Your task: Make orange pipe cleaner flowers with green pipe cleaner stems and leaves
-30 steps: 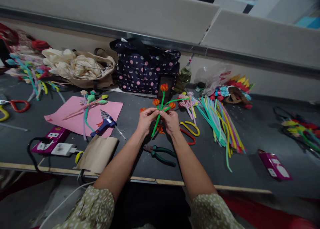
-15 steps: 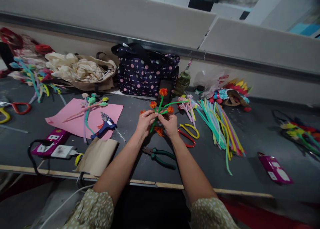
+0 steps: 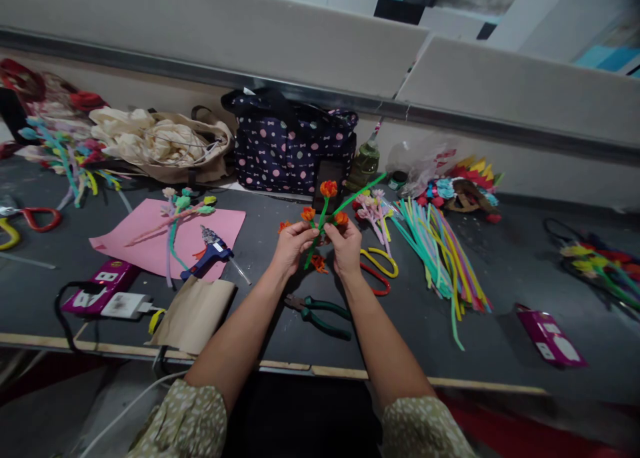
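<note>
A pipe-cleaner flower sprig [image 3: 323, 211] stands upright between my hands, with green stems and several orange blooms. My left hand [image 3: 294, 248] pinches its stem from the left. My right hand [image 3: 346, 246] has its thumb and fingers closed on the green stems from the right. One green pipe cleaner [image 3: 361, 191] juts out to the upper right, its far end free. Beneath the hands lie orange pipe-cleaner scraps [image 3: 319, 264]. Green-handled pliers [image 3: 320, 311] rest between my forearms. Scissors with red and yellow handles [image 3: 383, 263] lie beside my right hand, their blades hidden.
Left of me, a blue glue gun [image 3: 213, 253] lies on pink paper [image 3: 150, 228], near brown cardboard [image 3: 197, 315] and a purple power strip [image 3: 103, 288]. Loose pipe cleaners [image 3: 445, 251] spread to the right. A dark patterned bag [image 3: 295, 141] and a green bottle [image 3: 367, 158] stand behind.
The long green pipe cleaner has swung upward and now points straighter to the upper right. My hands have moved slightly apart, the right one a little to the right.
</note>
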### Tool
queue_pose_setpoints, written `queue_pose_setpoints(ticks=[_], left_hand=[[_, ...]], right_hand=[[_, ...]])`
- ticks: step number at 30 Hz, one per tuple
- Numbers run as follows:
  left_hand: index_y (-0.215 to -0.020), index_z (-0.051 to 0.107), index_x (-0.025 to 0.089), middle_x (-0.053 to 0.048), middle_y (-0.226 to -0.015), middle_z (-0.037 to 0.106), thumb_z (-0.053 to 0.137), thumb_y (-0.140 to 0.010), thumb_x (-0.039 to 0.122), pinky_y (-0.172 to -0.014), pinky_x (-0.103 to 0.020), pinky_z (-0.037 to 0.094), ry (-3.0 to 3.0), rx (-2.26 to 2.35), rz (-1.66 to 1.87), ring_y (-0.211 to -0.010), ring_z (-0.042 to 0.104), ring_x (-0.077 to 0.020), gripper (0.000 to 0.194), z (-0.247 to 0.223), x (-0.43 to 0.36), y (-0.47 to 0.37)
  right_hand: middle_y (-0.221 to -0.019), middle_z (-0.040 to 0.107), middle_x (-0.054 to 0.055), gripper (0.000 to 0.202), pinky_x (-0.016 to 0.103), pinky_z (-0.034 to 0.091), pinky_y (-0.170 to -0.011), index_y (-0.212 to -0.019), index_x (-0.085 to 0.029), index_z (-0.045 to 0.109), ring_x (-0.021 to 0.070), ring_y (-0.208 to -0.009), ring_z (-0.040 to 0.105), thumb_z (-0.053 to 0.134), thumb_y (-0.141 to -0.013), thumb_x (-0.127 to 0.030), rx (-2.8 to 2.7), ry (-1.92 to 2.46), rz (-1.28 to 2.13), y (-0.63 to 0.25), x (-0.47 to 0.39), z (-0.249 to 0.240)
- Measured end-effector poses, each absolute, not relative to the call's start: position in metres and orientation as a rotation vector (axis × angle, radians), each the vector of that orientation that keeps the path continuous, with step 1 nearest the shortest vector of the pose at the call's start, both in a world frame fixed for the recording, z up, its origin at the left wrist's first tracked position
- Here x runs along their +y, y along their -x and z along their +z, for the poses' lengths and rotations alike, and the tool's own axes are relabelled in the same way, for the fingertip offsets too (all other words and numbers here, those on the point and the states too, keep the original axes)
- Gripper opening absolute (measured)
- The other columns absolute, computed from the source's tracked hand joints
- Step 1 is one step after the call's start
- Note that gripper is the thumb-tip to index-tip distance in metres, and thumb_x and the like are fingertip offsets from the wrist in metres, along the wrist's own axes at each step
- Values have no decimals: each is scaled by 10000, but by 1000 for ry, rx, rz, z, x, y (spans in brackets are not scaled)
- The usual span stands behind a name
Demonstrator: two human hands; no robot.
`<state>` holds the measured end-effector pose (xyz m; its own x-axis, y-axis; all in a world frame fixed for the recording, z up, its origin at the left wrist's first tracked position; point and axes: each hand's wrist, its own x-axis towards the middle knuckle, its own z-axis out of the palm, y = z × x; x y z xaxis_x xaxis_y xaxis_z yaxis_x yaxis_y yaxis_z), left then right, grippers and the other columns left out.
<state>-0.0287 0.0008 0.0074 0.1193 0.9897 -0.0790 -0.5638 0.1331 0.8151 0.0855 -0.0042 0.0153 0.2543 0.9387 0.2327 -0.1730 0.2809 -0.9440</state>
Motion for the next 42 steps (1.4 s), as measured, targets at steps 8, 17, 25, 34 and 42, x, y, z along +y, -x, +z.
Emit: queue_pose_setpoints(ticks=[8, 17, 25, 34, 42], left_hand=[[-650, 641, 124, -2, -631, 621, 788, -548, 227, -526, -183, 414, -782, 832, 1286, -534, 543, -58, 206, 7, -2, 27], [-609, 604, 133, 3, -640, 612, 794, -516, 216, -462, -156, 369, -695, 813, 1324, -520, 522, -44, 227, 6, 2, 27], [-538, 537, 139, 29, -555, 550, 753, -561, 221, -493, -194, 389, -791, 860, 1385, -467, 496, -55, 232, 6, 1, 26], [-517, 517, 144, 31, -538, 555, 720, -569, 220, -567, -233, 447, -838, 894, 1472, -483, 503, -75, 223, 8, -2, 23], [-504, 501, 146, 33, -513, 538, 709, -572, 214, -530, -215, 403, -893, 968, 1518, -481, 495, -79, 230, 11, -3, 22]], right_hand=[[-671, 525, -40, 225, 218, 424, -592, -763, -182, 553, 84, -585, 455, 666, -686, -360, -1011, 978, 926, -85, -6, 17], [-764, 546, -33, 290, 212, 425, -574, -865, -194, 555, 86, -619, 488, 694, -643, -319, -925, 914, 1097, -82, -6, 15], [-655, 517, -48, 208, 206, 359, -520, -780, -168, 611, 68, -547, 428, 696, -672, -324, -929, 958, 973, -85, -5, 13], [-686, 524, -50, 169, 217, 387, -592, -784, -184, 591, 81, -600, 453, 654, -712, -324, -1049, 978, 832, -88, -5, 12], [-780, 533, -12, 136, 245, 422, -679, -728, -177, 562, 113, -715, 504, 621, -730, -299, -1134, 1030, 625, -92, -2, 11]])
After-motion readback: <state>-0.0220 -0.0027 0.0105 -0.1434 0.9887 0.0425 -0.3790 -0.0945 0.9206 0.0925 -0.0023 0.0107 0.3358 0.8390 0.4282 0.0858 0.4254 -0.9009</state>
